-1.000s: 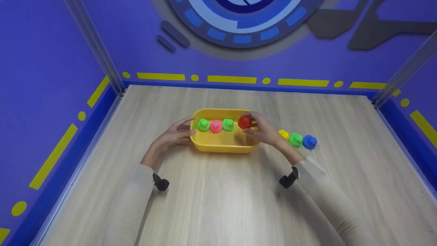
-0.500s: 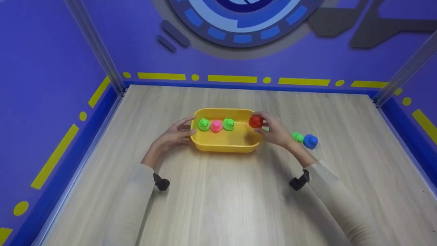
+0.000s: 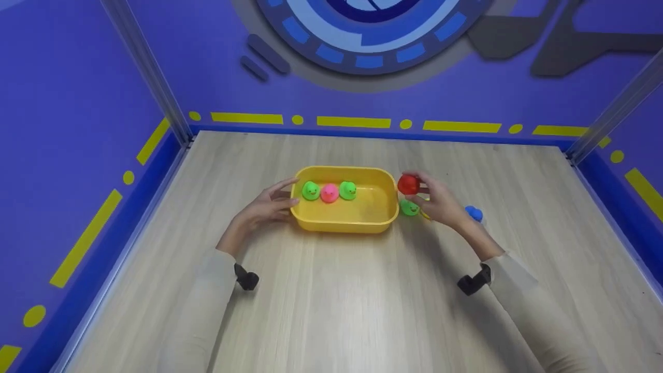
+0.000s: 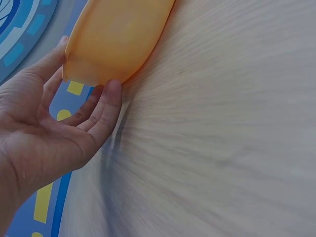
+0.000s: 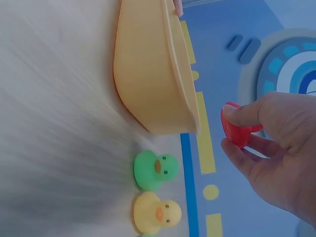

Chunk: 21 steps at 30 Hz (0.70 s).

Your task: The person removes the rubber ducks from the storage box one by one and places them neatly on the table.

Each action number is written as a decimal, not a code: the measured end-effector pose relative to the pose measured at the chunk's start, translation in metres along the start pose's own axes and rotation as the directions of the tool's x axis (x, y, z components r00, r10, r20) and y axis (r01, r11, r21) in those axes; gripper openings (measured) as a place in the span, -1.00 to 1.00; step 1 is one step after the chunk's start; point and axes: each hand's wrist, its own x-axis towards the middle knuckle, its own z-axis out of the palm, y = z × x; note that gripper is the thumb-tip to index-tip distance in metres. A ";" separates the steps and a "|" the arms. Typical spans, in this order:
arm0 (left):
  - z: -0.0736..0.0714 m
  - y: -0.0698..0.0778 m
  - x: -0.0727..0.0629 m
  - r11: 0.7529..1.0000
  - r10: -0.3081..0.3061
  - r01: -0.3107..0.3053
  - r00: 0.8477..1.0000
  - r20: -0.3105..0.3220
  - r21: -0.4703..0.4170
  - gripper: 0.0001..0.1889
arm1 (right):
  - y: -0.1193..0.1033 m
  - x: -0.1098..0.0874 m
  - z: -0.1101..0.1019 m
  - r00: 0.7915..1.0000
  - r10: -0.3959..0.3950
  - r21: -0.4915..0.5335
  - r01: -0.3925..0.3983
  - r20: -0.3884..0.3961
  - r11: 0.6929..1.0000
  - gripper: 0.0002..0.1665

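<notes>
A yellow plastic tub (image 3: 344, 227) sits on the table with two green rubber ducks (image 3: 311, 190) and a pink rubber duck (image 3: 329, 193) in a row inside. My left hand (image 3: 267, 207) holds the tub's left end, its fingertips at the rim and end wall. Between the thumb and fingers of my right hand (image 3: 440, 203), a red rubber duck (image 3: 408, 185) is pinched just outside the tub's right rim, raised off the table. Below it stand a green duck (image 5: 154, 170) and a yellow duck (image 5: 154, 213). Right of that hand shows a blue duck (image 3: 474, 213), partly hidden.
The wooden table (image 3: 331, 305) is walled in by purple-blue panels (image 3: 72, 129) with yellow markings. Metal posts (image 3: 155, 77) stand at the back corners. My right forearm covers part of the row of ducks on the right.
My right hand has carried the red duck rightward, from over the tub to beyond its right rim. A green duck beside the tub has come into view. My left hand stays on the tub.
</notes>
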 end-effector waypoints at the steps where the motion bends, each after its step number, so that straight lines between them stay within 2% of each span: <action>1: 0.000 -0.001 0.000 1.000 0.003 -0.003 1.000 0.003 -0.006 -0.29 | 0.001 -0.002 -0.002 1.000 0.006 -0.009 -0.006 -0.013 1.000 -0.39; 6: -0.003 -0.008 -0.007 0.999 -0.021 0.021 1.000 -0.009 -0.027 -0.27 | 0.009 -0.015 -0.008 0.999 0.033 -0.024 -0.034 -0.037 0.999 -0.38; 9: -0.005 -0.013 -0.013 0.999 -0.049 0.048 0.998 -0.031 -0.024 -0.28 | 0.016 -0.023 -0.009 0.999 0.028 -0.027 -0.029 -0.041 0.999 -0.37; 11: -0.005 -0.014 -0.013 0.999 -0.045 0.045 0.998 -0.033 -0.015 -0.28 | 0.022 -0.027 -0.014 0.998 0.018 -0.033 -0.021 -0.066 0.999 -0.36; 15: -0.003 -0.011 -0.009 0.999 -0.022 0.022 1.000 -0.014 -0.024 -0.27 | 0.032 -0.036 -0.028 0.991 0.017 -0.058 -0.025 -0.134 0.998 -0.36; 21: 0.000 -0.002 0.002 1.000 -0.009 0.009 1.000 -0.003 -0.028 -0.29 | 0.038 -0.049 -0.050 0.983 0.003 -0.097 -0.021 -0.186 0.995 -0.35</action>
